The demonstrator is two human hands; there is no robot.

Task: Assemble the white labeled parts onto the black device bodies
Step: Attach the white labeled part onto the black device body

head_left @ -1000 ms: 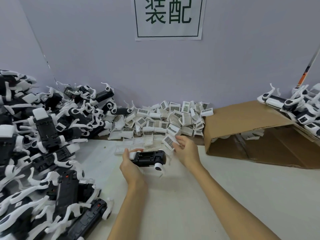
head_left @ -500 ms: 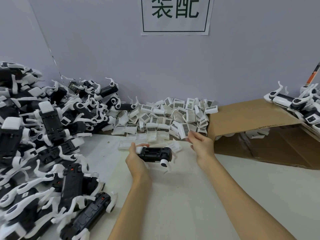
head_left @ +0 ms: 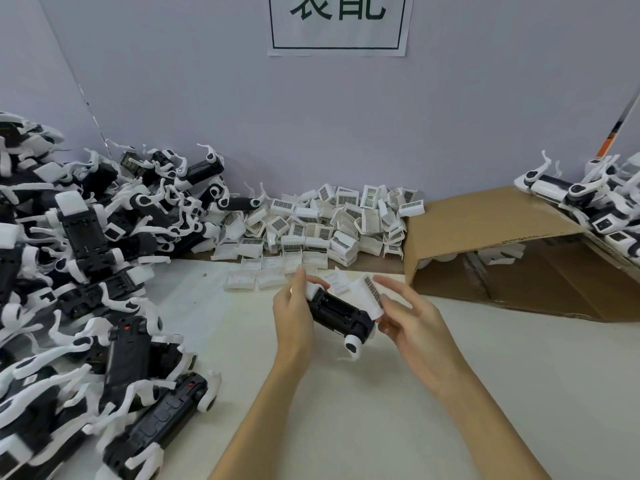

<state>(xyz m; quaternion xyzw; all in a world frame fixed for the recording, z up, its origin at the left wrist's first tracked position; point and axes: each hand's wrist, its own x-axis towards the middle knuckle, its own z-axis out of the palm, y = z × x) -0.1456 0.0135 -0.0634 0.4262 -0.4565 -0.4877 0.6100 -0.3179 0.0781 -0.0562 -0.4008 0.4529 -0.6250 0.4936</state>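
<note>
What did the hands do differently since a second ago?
The right hand took a white labeled part from the pile and brought it back to the black device body, now tilted. The left hand grips that body as before. The cardboard box stayed put.

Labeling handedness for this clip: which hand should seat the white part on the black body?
Right. The right hand already pinches the white part against the black body, which the left hand grips.

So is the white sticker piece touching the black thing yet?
Touching. The head view shows the white labeled part, held by the right hand, resting against the black device body that the left hand grips.
</note>
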